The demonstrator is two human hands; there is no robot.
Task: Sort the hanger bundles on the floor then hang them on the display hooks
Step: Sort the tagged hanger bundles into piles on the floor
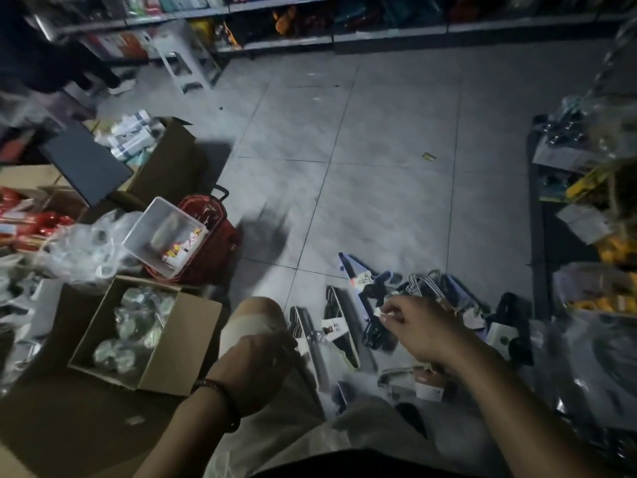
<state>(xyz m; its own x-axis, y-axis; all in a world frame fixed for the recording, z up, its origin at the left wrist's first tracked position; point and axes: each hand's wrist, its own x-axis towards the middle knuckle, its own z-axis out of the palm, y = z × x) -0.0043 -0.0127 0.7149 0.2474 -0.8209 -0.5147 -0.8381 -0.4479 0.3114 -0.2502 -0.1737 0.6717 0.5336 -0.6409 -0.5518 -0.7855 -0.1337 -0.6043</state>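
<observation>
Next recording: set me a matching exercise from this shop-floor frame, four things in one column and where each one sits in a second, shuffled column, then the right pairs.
Things
1. clear plastic tub
2. open brown cardboard box
3. white plastic step stool
4. small white paper tag

Places
A. far back, beside the store shelves
B. pinched in the right hand
C. tilted against the red plastic basket
D. on the floor, left of the left hand

Pairs: 1-C; 2-D; 3-A; 4-B
</observation>
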